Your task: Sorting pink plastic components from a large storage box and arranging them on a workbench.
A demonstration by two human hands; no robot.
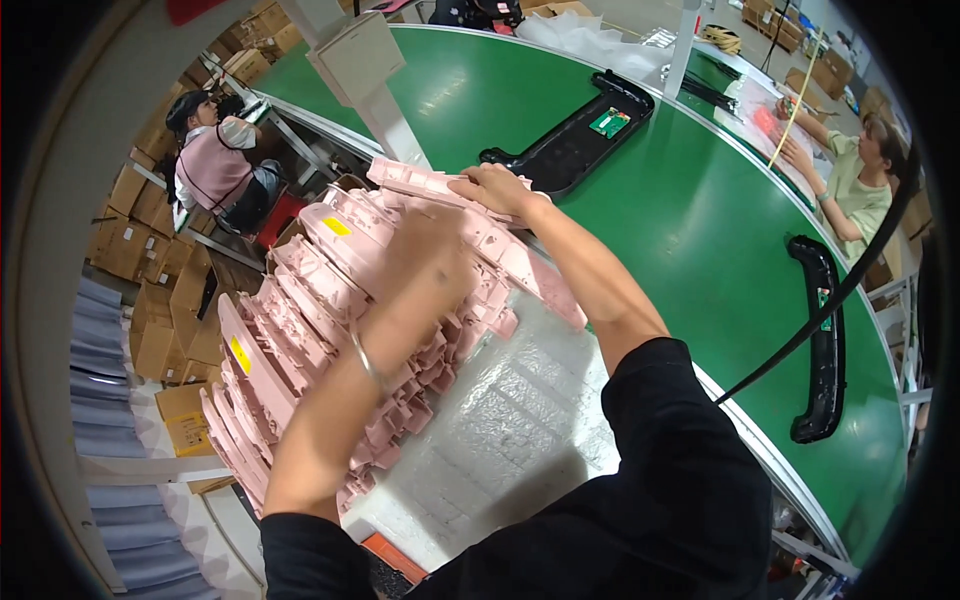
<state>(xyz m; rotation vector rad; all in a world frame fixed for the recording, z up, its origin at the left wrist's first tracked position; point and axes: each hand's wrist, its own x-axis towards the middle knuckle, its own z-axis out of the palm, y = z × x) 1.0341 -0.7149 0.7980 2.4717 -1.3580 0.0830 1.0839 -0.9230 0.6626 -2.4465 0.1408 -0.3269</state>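
Observation:
Many pink plastic shells [300,330] stand on edge in a packed row, from the front left toward the far middle. My right hand [495,190] is closed over the top edge of the pink plastic shell [525,265] at the row's far right end, with its fingers bent over the rim. My left hand [430,250], on a forearm with a bracelet, is over the row beside that shell. Motion smears its fingers, so I cannot make out their pose. Yellow labels [337,227] mark a couple of the shells.
A white wrapped surface [480,430] lies in front of me. Beyond it curves a green conveyor [660,240] carrying black plastic housings [590,130] with green circuit boards. One person [225,165] sits at far left; another [865,180] works across the belt. Cardboard boxes [125,235] stack at left.

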